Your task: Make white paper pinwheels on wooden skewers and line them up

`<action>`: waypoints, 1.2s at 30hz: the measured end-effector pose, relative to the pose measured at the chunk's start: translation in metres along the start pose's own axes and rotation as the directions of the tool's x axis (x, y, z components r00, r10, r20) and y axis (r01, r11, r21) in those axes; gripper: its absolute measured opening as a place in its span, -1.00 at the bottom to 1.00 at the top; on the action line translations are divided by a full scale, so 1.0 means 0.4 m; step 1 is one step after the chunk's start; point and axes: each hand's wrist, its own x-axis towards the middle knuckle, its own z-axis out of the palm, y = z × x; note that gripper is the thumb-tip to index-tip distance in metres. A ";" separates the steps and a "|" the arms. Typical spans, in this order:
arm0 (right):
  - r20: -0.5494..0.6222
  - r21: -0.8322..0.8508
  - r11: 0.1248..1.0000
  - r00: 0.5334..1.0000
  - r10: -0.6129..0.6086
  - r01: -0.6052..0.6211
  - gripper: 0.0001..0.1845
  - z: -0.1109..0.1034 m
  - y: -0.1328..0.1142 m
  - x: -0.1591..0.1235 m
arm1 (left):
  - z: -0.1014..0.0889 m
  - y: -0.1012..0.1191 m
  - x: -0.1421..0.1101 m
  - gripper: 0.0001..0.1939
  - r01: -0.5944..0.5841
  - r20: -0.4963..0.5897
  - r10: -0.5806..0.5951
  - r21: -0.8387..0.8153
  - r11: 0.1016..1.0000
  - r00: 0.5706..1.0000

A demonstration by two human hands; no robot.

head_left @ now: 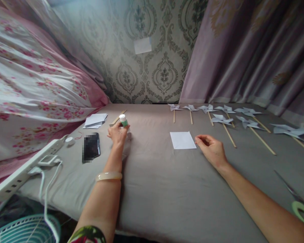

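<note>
My left hand is closed round a small glue bottle with a white cap and green band, held just above the grey cloth-covered surface. A pale bangle sits on that wrist. My right hand rests on the cloth with fingers loosely curled, holding nothing, its fingertips at the right edge of a white paper square.
Several white paper pinwheels on wooden sticks lie in rows at the back right. A phone, a stack of paper, wooden sticks and a power strip lie left. Green-handled scissors sit at the right edge.
</note>
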 end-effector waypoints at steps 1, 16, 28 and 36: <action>0.006 -0.005 1.000 1.000 0.000 0.000 -0.60 0.002 -0.002 -0.003 | 0.003 -0.001 0.001 -0.70 0.001 0.001 -0.001 0.010 1.000 1.000; 0.035 -0.059 0.998 0.999 -0.025 0.027 -0.63 0.008 -0.015 -0.014 | 0.023 -0.003 -0.005 -0.77 -0.043 0.024 0.042 0.080 0.996 0.999; 0.060 -0.097 0.995 0.998 -0.021 0.027 -0.66 0.012 -0.012 -0.016 | 0.034 -0.016 -0.003 -0.81 -0.012 0.004 0.012 0.042 0.999 1.000; 0.110 -0.146 0.985 0.991 -0.076 0.092 -0.74 0.017 -0.010 -0.017 | 0.027 0.006 -0.011 -0.73 0.017 0.056 -0.026 0.150 0.989 0.998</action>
